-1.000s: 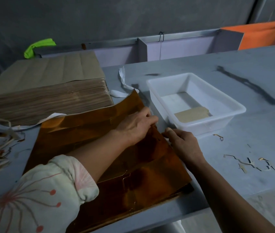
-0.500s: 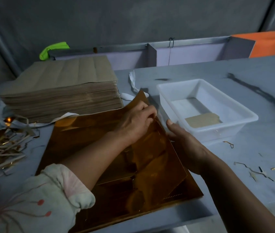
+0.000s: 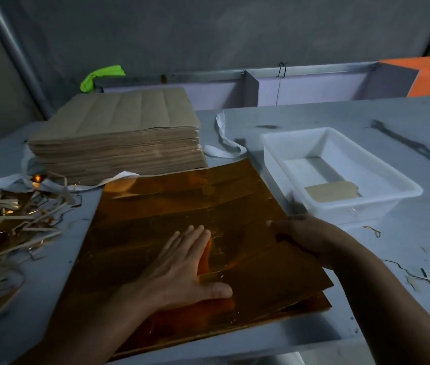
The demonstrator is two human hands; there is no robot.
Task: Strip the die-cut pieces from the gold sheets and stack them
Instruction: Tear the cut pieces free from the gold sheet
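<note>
Gold sheets [image 3: 182, 206] lie in a low, glossy stack at the near edge of the grey table [image 3: 406, 233], between a heap of scrap and a white tub. The left hand [image 3: 182, 267] is spread flat on the top sheet, fingers straight, pressing down. The right hand [image 3: 311, 235] is at the sheet's right edge and grips it. Its fingers are lost in shadow, so how far they curl under is hard to make out. Both forearms run out of the bottom of the view, and the foil's cut lines barely show through the amber glare.

The white plastic tub [image 3: 361, 210], rectangular and shallow, holds one flat tan piece [image 3: 332, 192] near its front wall. Behind the foil sits a thick, square brown paper stack [image 3: 119, 143], matte and creased lengthwise. Thin, tangled scrap strips [image 3: 5, 222], some glinting, spill off the left side. A few small offcuts [image 3: 424, 277] lie on the table to the right.
</note>
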